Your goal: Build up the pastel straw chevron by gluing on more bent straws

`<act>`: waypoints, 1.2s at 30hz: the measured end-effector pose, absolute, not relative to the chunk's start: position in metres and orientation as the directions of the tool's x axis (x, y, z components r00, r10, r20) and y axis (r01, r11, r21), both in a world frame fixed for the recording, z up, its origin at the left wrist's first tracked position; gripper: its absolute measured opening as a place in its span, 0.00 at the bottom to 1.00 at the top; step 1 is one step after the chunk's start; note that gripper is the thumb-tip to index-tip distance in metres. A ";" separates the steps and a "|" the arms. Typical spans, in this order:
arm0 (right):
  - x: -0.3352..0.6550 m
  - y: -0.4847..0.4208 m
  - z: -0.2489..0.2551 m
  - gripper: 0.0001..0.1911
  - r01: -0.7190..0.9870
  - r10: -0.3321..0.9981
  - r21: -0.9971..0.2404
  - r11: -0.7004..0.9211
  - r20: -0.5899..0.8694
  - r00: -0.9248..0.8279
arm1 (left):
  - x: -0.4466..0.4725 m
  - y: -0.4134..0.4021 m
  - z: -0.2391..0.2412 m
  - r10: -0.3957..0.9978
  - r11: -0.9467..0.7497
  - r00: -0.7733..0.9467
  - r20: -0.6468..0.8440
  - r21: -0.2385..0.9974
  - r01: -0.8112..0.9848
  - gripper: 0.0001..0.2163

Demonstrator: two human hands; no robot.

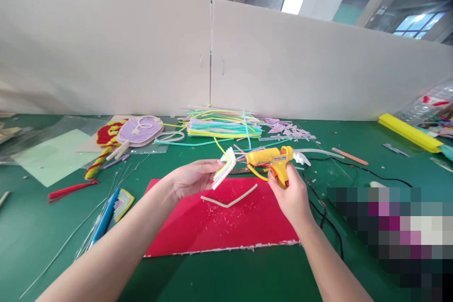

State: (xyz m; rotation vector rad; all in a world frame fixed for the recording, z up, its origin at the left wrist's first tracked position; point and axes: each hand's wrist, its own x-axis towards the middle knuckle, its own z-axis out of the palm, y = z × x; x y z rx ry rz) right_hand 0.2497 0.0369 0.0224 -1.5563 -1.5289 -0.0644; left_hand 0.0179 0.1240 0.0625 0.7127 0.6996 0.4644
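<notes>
My left hand (193, 178) is closed on a small bent panel of glued pastel strips (225, 168), held up above the red mat (198, 231). My right hand (292, 196) grips the handle of a yellow glue gun (271, 158), whose nozzle points left at the strip panel, almost touching it. A loose bent pale strip (230, 199) lies on the red mat below, among small white scraps.
A pile of coloured strips (222, 127) lies at the back by the white partition (141, 52). A purple and red woven piece (134, 133) and thin wires (106, 198) lie left. The gun's black cord (354, 170) trails right. A yellow bar (406, 133) sits far right.
</notes>
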 end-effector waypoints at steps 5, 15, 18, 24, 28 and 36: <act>0.251 0.038 0.022 0.06 0.824 0.736 -0.526 0.212 0.640 0.219 | 0.018 0.123 0.063 0.599 0.669 0.684 -0.416 0.729 -0.143 0.04; 0.251 0.038 0.022 0.05 0.814 0.731 -0.536 0.226 0.646 0.222 | 0.018 0.119 0.068 0.575 0.667 0.700 -0.423 0.738 -0.103 0.04; 0.251 0.038 0.021 0.05 0.814 0.731 -0.533 0.231 0.647 0.216 | 0.018 0.119 0.068 0.576 0.666 0.699 -0.425 0.739 -0.100 0.05; 0.252 0.038 0.021 0.04 0.807 0.742 -0.544 0.230 0.634 0.216 | 0.019 0.119 0.068 0.554 0.667 0.727 -0.405 0.739 -0.097 0.09; 0.253 0.039 0.019 0.05 0.806 0.745 -0.547 0.228 0.631 0.217 | 0.018 0.119 0.068 0.546 0.673 0.732 -0.408 0.733 -0.094 0.09; 0.254 0.040 0.018 0.05 0.812 0.742 -0.538 0.226 0.636 0.215 | 0.018 0.118 0.068 0.552 0.665 0.725 -0.411 0.742 -0.086 0.09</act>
